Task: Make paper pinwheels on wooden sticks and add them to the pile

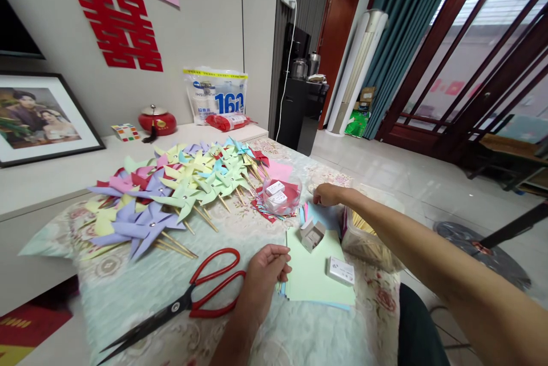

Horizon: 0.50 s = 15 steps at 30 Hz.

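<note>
My left hand (263, 274) rests on the table in a loose curl, fingertips pinched at the left edge of a stack of pale green paper (314, 277). Red-handled scissors (194, 297) lie just left of it. My right hand (327, 194) reaches far forward, fingers curled, touching the colored paper sheets (319, 214) beyond the stack; what it grips, if anything, is hidden. A small open white box (311, 234) and a flat white box (341, 270) sit on the green paper.
Several paper pinwheels on sticks (184, 186) cover the table's far left. A clear bowl with small boxes (280, 194) stands on red paper. A clear tub of wooden sticks (370, 237) sits at the right edge. A low white shelf (55, 175) runs behind.
</note>
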Available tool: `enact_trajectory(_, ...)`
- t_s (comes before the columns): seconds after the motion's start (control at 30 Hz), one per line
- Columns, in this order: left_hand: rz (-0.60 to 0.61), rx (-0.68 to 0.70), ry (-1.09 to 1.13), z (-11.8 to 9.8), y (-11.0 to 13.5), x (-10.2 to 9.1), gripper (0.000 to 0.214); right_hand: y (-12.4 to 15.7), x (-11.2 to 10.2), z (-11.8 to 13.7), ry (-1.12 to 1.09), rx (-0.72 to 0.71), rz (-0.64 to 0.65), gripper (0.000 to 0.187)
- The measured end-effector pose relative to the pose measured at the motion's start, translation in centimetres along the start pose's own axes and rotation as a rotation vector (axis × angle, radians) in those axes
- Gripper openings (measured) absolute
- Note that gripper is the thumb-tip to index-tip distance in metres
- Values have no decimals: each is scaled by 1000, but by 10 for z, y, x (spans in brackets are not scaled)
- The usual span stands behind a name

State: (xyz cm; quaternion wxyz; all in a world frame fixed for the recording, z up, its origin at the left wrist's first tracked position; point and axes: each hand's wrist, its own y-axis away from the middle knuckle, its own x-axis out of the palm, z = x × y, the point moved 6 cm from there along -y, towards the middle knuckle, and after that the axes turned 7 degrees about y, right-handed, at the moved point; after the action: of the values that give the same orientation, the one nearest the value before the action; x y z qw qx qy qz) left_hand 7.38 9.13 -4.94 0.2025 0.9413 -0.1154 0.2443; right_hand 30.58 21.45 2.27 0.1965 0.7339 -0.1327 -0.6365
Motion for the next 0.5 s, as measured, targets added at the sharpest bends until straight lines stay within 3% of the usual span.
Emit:
enact_trajectory(0.17, 10, -2, -10, 1, -1, 0, 25, 2, 2, 0, 43, -6, 98, 30)
enact_trajectory(0.5, 4, 1, -9, 4, -4, -3, 26, 4, -4, -1, 31, -28, 79, 25)
